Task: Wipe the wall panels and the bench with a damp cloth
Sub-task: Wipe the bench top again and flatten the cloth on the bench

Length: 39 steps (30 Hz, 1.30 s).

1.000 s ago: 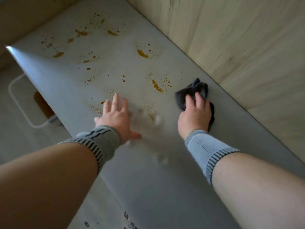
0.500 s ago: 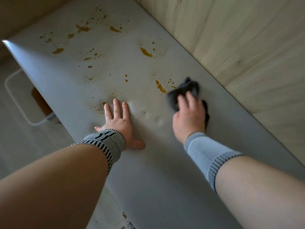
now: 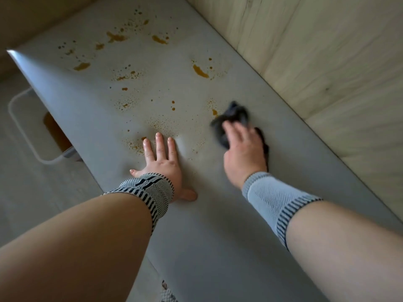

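The dark grey crumpled damp cloth (image 3: 234, 118) sits under my right hand (image 3: 242, 153) on the pale grey smooth bench top (image 3: 196, 236), over towards the light wood-grain wall panels (image 3: 316, 62) that run along its far side. My right fingers (image 3: 231, 131) are laid over the cloth and curled a little to press it down, with bunched fabric poking out ahead of the fingertips and a bit behind the palm; the hand is blurred, so I read this as mid-stroke.

My left hand (image 3: 161, 164) lies flat on the bench beside it, fingers straight and close together, thumb stuck out to the side, holding nothing. I judge it is only bracing me.

The step in hand is wiping the bench. The surface nearest me looks clean, while the orange-brown splashes and speckles (image 3: 200, 71) are scattered across the stretch beyond my hands, one small spot just beside the cloth's leading edge. The next move calls for pushing the cloth forward and across those marks with firm pressure, and probably shifting my left hand off the speckled patch it touches.

The cloth looks soft and wadded, not folded; whether it is wet I cannot tell.
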Available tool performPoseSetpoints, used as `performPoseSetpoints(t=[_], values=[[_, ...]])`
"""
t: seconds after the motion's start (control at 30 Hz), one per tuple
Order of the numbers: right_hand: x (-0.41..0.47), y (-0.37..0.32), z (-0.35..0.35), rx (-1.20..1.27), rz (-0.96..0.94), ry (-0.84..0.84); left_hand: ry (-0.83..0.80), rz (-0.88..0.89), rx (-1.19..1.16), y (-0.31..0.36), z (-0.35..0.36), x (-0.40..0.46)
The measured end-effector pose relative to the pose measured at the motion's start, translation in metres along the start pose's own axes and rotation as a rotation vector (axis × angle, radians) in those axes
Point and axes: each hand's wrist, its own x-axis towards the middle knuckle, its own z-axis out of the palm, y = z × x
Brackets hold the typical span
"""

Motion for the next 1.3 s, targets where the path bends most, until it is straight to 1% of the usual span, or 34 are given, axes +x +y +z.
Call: performPoseSetpoints(t=[0.07, 0.1, 0.13, 0.17, 0.23, 0.27, 0.3, 0.33, 0.37, 0.47, 0.5, 0.53, 0.57, 0.6, 0.7, 0.73, 0.77, 0.8, 0.83, 0.9, 0.97, 1.0, 1.03, 1.07, 1.1, 1.17, 1.2, 1.23, 1.27, 1.3], values=[[-0.014, -0.001, 0.004, -0.022, -0.285, -0.047, 0.0, 0.004, -0.007, 0.0, 0.0, -0.001], [-0.01, 0.009, 0.002, -0.036, -0.339, -0.02, -0.003, 0.006, -0.012, -0.001, 0.0, -0.001], [-0.002, 0.02, -0.002, -0.038, -0.288, 0.016, -0.008, 0.007, -0.016, 0.0, 0.0, -0.001], [0.007, 0.029, -0.009, -0.018, -0.141, 0.04, -0.011, 0.006, -0.017, 0.0, -0.001, -0.001], [0.031, 0.047, -0.021, 0.04, 0.263, 0.11, -0.014, 0.005, -0.015, 0.0, -0.001, 0.0], [0.04, 0.049, -0.024, 0.073, 0.413, 0.138, -0.015, 0.003, -0.014, 0.0, -0.001, 0.0], [0.044, 0.041, -0.026, 0.071, 0.484, 0.143, -0.018, 0.001, -0.014, 0.0, -0.002, 0.0], [0.042, 0.028, -0.026, 0.051, 0.454, 0.121, -0.022, -0.001, -0.014, 0.001, -0.002, 0.0], [0.035, 0.015, -0.021, 0.046, 0.339, 0.083, -0.021, -0.002, -0.014, 0.001, -0.001, 0.001], [0.0, -0.005, 0.0, 0.05, -0.178, -0.117, -0.01, -0.002, -0.016, 0.001, 0.0, 0.001], [-0.006, 0.0, 0.003, 0.041, -0.301, -0.148, -0.006, -0.001, -0.018, 0.0, 0.001, 0.001], [-0.004, 0.01, 0.003, 0.028, -0.35, -0.129, -0.005, 0.0, -0.019, 0.0, 0.001, 0.0], [0.002, 0.021, -0.002, 0.023, -0.298, -0.089, -0.005, 0.003, -0.02, 0.0, 0.001, 0.001], [0.011, 0.028, -0.01, 0.026, -0.163, -0.037, -0.009, 0.005, -0.021, 0.0, 0.001, 0.001], [0.038, 0.043, -0.028, 0.093, 0.406, 0.071, -0.013, 0.001, -0.024, 0.0, 0.001, 0.002], [0.044, 0.039, -0.031, 0.093, 0.527, 0.097, -0.015, 0.0, -0.023, 0.0, 0.001, 0.002], [0.045, 0.029, -0.032, 0.06, 0.56, 0.11, -0.018, 0.001, -0.022, 0.0, 0.001, 0.002], [0.043, 0.018, -0.03, 0.024, 0.507, 0.107, -0.019, 0.003, -0.023, 0.001, 0.001, 0.002], [0.038, 0.007, -0.025, 0.023, 0.39, 0.082, -0.016, 0.003, -0.024, 0.001, 0.002, 0.002], [0.024, -0.009, -0.011, 0.073, 0.072, -0.056, -0.007, -0.001, -0.024, 0.001, 0.001, 0.001], [0.009, -0.009, -0.004, 0.075, -0.252, -0.205, -0.002, -0.001, -0.026, 0.001, 0.001, 0.001], [0.007, 0.002, -0.004, 0.055, -0.331, -0.205, -0.002, 0.001, -0.024, 0.001, 0.001, 0.001], [0.011, 0.016, -0.006, 0.035, -0.321, -0.147, -0.003, 0.003, -0.022, 0.001, 0.001, 0.002], [0.016, 0.028, -0.011, 0.02, -0.224, -0.086, -0.006, 0.002, -0.02, 0.001, 0.001, 0.002], [0.023, 0.037, -0.021, 0.013, -0.065, -0.026, -0.012, 0.0, -0.019, 0.001, 0.001, 0.002], [0.038, 0.048, -0.032, 0.025, 0.288, 0.02, -0.019, -0.004, -0.019, 0.001, 0.001, 0.002], [0.046, 0.046, -0.034, 0.021, 0.408, 0.035, -0.021, -0.005, -0.019, 0.002, 0.0, 0.002], [0.053, 0.036, -0.034, -0.008, 0.461, 0.033, -0.025, -0.006, -0.02, 0.002, -0.001, 0.001], [0.056, 0.024, -0.033, -0.032, 0.44, 0.029, -0.028, -0.006, -0.022, 0.002, -0.001, 0.002], [0.056, 0.011, -0.029, -0.04, 0.351, 0.024, -0.029, -0.005, -0.023, 0.002, -0.001, 0.002]])
